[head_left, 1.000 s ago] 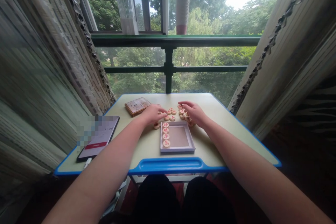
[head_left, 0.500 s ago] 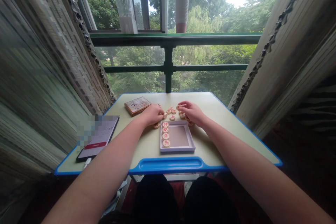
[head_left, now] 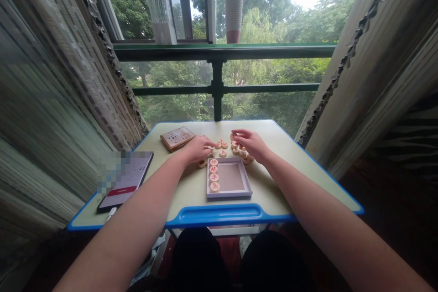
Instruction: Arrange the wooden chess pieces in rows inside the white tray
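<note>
Several round wooden pieces with red characters stand in a column along the left side of a shallow white box [head_left: 246, 183]; the topmost is a piece [head_left: 214, 162] at its back left corner. My left hand [head_left: 197, 149] is over loose pieces behind the box, its fingers apart and its fingertips near a pale piece [head_left: 214, 151]. My right hand [head_left: 251, 142] is raised a little over the pieces at the right, thumb and index finger closed on a round piece [head_left: 232, 137]. More loose pieces, one of them [head_left: 223, 153] face up, lie between my hands.
A flat brown box [head_left: 177, 138] lies at the back left of the table. At the left edge is a phone [head_left: 128, 182] with a white cable plugged in. A blue-rimmed tray groove [head_left: 221, 213] runs along the front edge. Curtains hang on both sides.
My left hand's fingers have spread from the pale piece they were touching. My right hand has lifted slightly, uncovering more of the pieces beneath it. The view has shifted slightly.
</note>
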{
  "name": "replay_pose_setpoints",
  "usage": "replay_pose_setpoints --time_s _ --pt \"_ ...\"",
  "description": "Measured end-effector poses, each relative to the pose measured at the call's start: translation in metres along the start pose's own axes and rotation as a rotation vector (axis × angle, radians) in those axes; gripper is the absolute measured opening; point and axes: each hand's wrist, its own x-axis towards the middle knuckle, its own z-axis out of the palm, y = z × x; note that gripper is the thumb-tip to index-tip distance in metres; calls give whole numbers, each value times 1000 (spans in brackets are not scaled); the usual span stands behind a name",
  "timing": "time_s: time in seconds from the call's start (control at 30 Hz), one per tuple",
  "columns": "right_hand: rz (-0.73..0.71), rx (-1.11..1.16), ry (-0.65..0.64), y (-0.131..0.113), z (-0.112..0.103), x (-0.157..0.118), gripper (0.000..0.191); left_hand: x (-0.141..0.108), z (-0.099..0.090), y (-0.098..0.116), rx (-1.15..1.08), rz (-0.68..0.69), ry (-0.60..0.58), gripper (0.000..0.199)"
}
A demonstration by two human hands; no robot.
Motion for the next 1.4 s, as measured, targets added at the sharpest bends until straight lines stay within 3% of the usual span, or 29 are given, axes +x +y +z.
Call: replay_pose_setpoints --time_s 0.37,0.73,0.93,1.03,1.23,1.4 --pt "27 -25 8 7 2 4 32 -1 -1 0 -23 6 -44 45" --pt "-2 -59 11 7 2 3 32 -7 -7 4 77 -43 -101 27" --pt "-31 -69 41 3 -1 2 34 -6 -8 5 54 -35 -107 47" --pt "-33 -72 42 4 -2 3 34 -6 -7 7 40 -35 -155 43" --pt "-63 -83 20 8 -2 4 33 -6 -5 9 -3 27 -91 42" --pt "-88 -97 20 11 -3 6 33 -5 -5 12 41 5 -130 44"
